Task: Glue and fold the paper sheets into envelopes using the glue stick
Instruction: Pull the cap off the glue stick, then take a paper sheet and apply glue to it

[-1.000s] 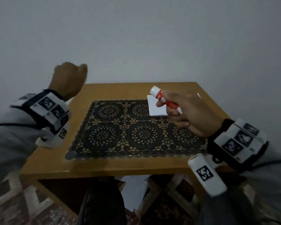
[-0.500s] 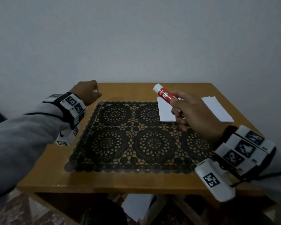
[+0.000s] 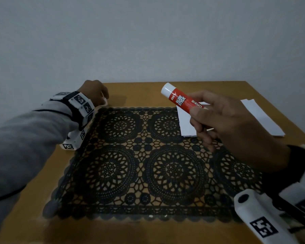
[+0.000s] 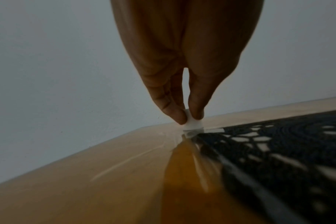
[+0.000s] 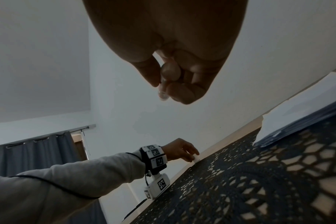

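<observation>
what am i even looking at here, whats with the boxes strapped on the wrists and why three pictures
No robot here: a person is working with two bare hands. The white boxes with black square patterns are cameras strapped to each wrist, and a third camera sits on the head, so you get three views of one moment.

The head view looks down on a wooden table with a black lace mat and white paper sheets at the far right. The right hand holds a red glue stick above the mat.

The left wrist view looks along the left hand, whose fingertips pinch a small white cap at the table near the mat's far left corner. The right wrist view looks up past the right hand's fingers.
</observation>
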A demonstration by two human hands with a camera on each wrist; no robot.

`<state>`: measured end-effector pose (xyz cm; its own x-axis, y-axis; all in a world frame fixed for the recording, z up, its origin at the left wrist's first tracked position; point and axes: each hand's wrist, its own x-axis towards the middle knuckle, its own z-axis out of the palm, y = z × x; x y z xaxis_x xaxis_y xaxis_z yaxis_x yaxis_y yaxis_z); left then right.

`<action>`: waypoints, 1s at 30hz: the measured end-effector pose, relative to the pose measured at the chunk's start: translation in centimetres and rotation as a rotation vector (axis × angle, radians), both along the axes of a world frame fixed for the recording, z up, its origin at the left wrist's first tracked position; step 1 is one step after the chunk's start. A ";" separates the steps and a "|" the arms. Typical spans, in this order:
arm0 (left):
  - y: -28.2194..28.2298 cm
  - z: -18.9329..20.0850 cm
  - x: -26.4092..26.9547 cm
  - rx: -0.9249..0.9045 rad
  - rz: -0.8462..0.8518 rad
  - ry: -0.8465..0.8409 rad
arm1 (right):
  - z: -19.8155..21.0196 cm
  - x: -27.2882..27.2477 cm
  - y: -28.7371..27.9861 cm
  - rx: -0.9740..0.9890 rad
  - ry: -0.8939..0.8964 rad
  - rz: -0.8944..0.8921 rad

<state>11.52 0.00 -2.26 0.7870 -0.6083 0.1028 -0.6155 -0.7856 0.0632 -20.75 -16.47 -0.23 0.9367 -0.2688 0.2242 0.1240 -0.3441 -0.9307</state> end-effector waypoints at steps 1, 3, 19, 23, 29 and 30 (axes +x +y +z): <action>-0.3 -0.1 0.2 0.013 -0.001 -0.001 | 0.0 0.1 0.0 0.000 -0.001 0.004; -0.6 -0.2 0.4 0.030 0.010 0.004 | -0.1 0.1 0.0 0.001 -0.002 0.007; 0.7 4.0 -21.6 -0.569 -0.655 0.931 | -0.8 -2.4 3.2 0.200 -0.025 -0.026; 0.0 4.2 -24.0 -1.006 -0.516 0.882 | 0.2 -3.1 3.9 0.057 -0.064 -0.053; -0.5 5.1 -23.7 -1.099 -0.430 0.840 | 1.3 -2.5 2.4 -0.203 -0.089 -0.134; -0.6 5.1 -23.5 -1.089 -0.427 0.825 | 1.2 -2.4 2.2 -0.203 -0.097 -0.144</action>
<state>-12.01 -0.56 2.80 0.6300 -0.7261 0.2755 -0.2798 0.1188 0.9527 -23.13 -14.26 0.93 0.8638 -0.3381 0.3735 0.1452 -0.5428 -0.8272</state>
